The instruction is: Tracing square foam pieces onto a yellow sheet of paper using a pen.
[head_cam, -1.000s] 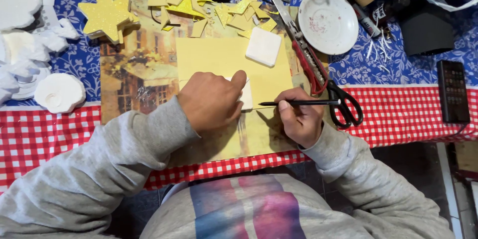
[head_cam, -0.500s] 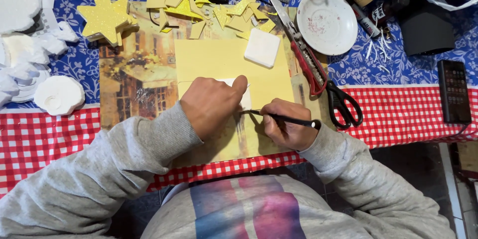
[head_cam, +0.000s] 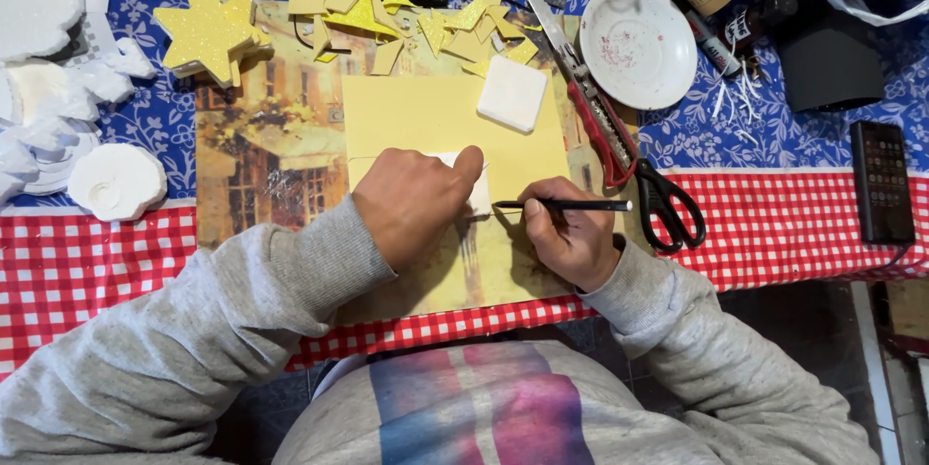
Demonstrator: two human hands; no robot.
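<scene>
Pressing down with the left hand, fingers flat, on a small white foam template lying at the centre of a pale yellow craft foam sheet. Pinching a thin black pencil in the right hand, tip tracing at the template's 3 o'clock edge. Probably light, soft, easily dented foam, so best pinning it flat from above. Red-and-black scissors lying at 3 o'clock.

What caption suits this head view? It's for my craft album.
Left hand pins a white template on yellow sheet; right hand traces with a pencil.
</scene>
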